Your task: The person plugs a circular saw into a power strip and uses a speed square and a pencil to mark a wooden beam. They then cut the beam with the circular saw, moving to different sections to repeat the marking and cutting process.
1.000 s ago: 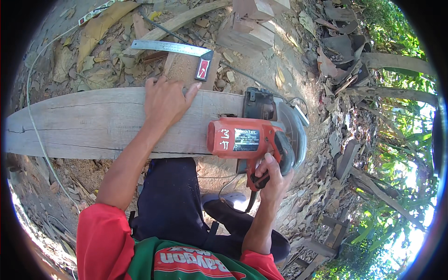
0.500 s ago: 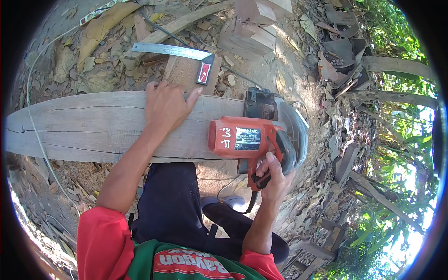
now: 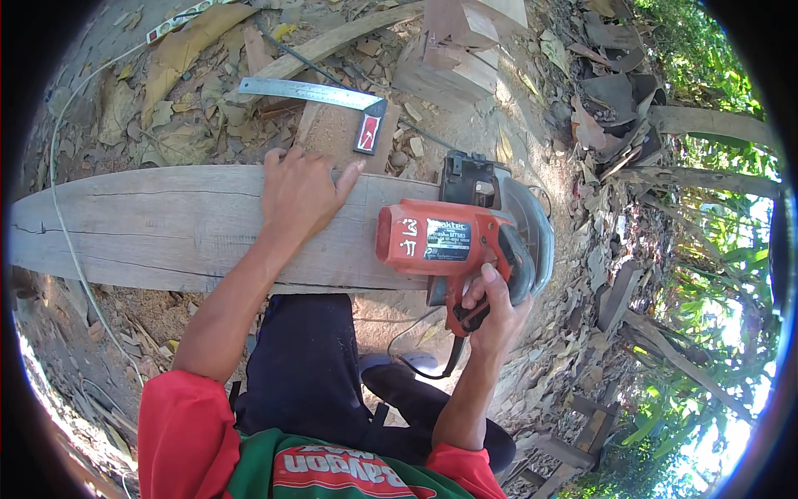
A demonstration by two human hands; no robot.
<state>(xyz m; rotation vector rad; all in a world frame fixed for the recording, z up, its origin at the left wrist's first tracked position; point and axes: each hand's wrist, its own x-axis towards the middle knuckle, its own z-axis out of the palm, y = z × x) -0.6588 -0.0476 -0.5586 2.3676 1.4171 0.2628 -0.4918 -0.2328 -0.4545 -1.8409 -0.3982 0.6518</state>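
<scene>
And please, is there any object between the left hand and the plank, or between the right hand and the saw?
Nothing visible: the left hand rests on the plank, and the right hand grips the saw. The metal square lies beyond the plank's far edge.

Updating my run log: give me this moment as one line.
left hand: palm down on plank; right hand: gripping red circular saw at plank's right end; try square: beyond plank's far edge

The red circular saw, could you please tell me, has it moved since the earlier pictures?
Yes: against the wooden board, the red circular saw has moved up the picture, further past the board's far edge.
</scene>
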